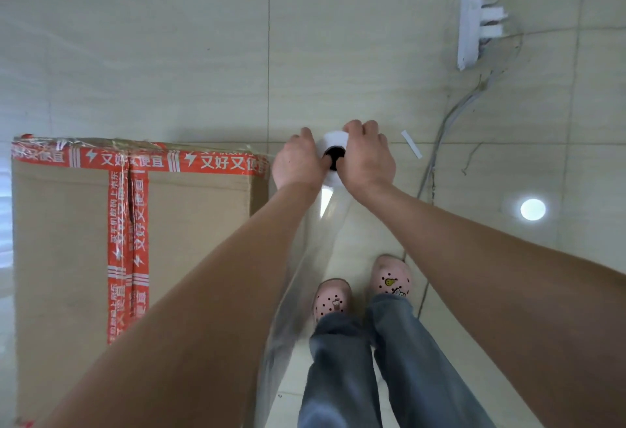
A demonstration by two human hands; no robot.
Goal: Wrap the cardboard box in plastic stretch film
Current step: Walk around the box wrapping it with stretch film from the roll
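A large cardboard box with red printed tape stands on the floor at the left, its far top edge covered in clear film. An upright roll of stretch film is seen end-on, just past the box's right corner. My left hand grips the roll's left side with a thumb at the dark core hole. My right hand curls over the roll's top and right side. A clear sheet of film runs from the roll back toward me along the box's right side.
The floor is pale tile. A white power strip with plugs lies at the far right, and its grey cable trails toward me. A white paper strip lies right of the roll. My feet in pink clogs stand right of the box.
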